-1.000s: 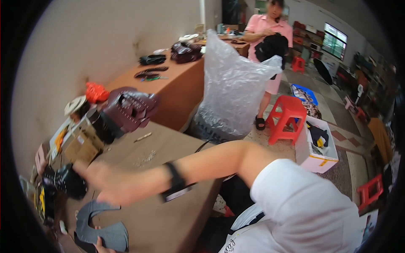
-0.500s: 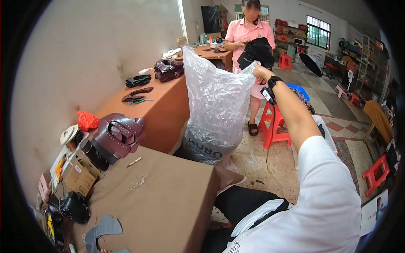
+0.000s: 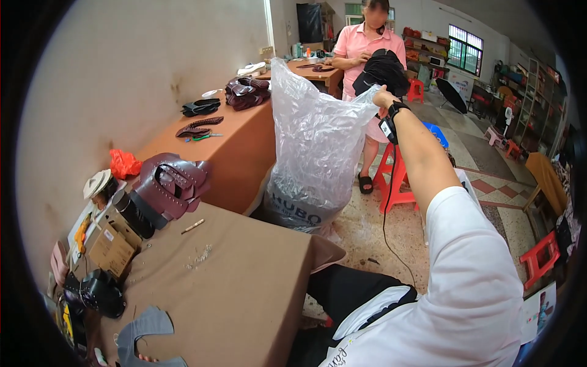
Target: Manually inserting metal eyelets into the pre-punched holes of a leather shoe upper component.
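Note:
My right hand [image 3: 384, 101], arm stretched far forward, pinches the upper corner of a large clear plastic bag [image 3: 315, 134]. The tall, crinkled bag stands on the floor beside the tables, its top edge pulled out toward my hand. Dark printing shows low on its side. At the bottom edge, only the fingertips of my left hand [image 3: 147, 358] show, curled against the inner edge of a grey curved shoe-upper piece [image 3: 150, 324]; the rest of that hand is out of view. A stack of maroon studded shoe uppers [image 3: 171, 183] lies at the brown table's far left corner.
A person in pink [image 3: 370, 46] stands beyond the bag, holding a black bundle [image 3: 385, 73]. A red stool [image 3: 397, 183] stands right of the bag. Boxes [image 3: 112, 249] line the brown table [image 3: 232, 275]. More uppers [image 3: 246, 92] lie on the orange-brown table [image 3: 238, 147].
My right hand has shifted slightly right, still gripping the bag's corner, and the bag's top edge is stretched further. The left fingertips show a little more beside the grey piece.

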Demonstrator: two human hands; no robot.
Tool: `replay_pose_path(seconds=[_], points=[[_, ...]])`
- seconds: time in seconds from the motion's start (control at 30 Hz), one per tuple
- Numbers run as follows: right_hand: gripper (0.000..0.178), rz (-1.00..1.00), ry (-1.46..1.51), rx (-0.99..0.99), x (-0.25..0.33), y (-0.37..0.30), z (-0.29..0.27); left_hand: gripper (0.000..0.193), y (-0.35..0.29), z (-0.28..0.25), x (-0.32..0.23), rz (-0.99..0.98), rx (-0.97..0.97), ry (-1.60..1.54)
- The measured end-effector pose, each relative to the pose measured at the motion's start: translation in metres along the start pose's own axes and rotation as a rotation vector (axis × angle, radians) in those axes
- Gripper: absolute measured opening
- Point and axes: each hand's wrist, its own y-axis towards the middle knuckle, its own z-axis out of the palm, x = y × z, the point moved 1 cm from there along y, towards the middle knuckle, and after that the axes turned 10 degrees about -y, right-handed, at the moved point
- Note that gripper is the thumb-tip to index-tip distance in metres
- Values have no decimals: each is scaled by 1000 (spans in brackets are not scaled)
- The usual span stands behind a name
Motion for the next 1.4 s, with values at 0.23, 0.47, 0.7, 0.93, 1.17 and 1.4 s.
replay_pose_path(seconds=[0.23, 0.47, 0.7, 0.93, 1.17, 1.4], points=[[71, -252, -182, -313, 12, -16, -1, 39, 7, -5, 0, -16, 24, -64], [89, -1046, 75, -42, 111, -226, 8, 43, 23, -43, 4, -113, 144, -510], [84, -1931, -77, 527, 121, -538, 85, 38, 23, -42, 13, 113, -29, -451], [83, -2309, -256, 1008, 128, -739, 163, 38, 22, -42, 9, 97, 44, -452], [62, -2182, 360, 594, 212, -899, 243, 37, 22, -41, 10, 68, -87, -569], [58, -2078, 398, 385, 253, -938, 319, 40, 20, -37, 5, 32, -35, -662]])
